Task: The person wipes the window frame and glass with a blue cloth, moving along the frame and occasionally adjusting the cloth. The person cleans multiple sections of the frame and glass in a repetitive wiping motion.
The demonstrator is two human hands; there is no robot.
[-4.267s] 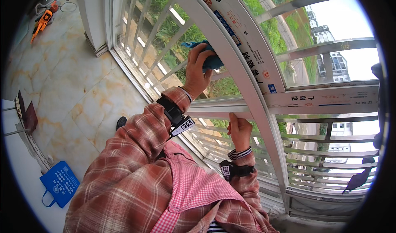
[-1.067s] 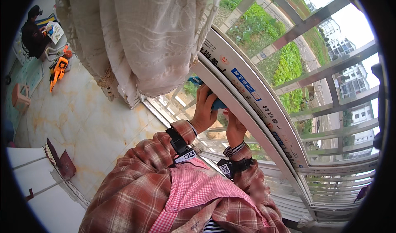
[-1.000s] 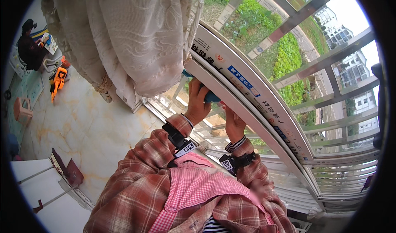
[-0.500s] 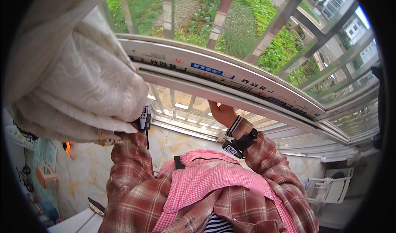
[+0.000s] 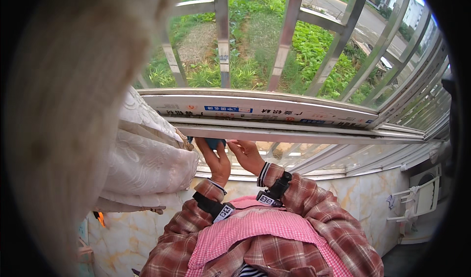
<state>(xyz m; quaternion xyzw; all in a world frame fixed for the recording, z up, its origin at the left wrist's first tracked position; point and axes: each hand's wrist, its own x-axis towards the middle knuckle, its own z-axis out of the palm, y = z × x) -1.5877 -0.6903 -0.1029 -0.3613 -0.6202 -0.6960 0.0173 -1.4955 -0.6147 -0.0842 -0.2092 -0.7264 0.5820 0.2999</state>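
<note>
While the blue cloth [image 5: 213, 143] shows just beneath the white window rail [image 5: 294, 136], the left hand [image 5: 217, 163] has its grip closed around it; the right hand [image 5: 249, 157] is raised just beside, fingertips partly hidden by the rail, so I cannot tell whether its grip pinches anything. Left of both hangs a pale lace curtain [image 5: 152, 164]. Farther out, metal bars [image 5: 223, 46] stand before green plants [image 5: 314, 41], and marbled tiles [image 5: 378, 193] cover the floor.
</note>
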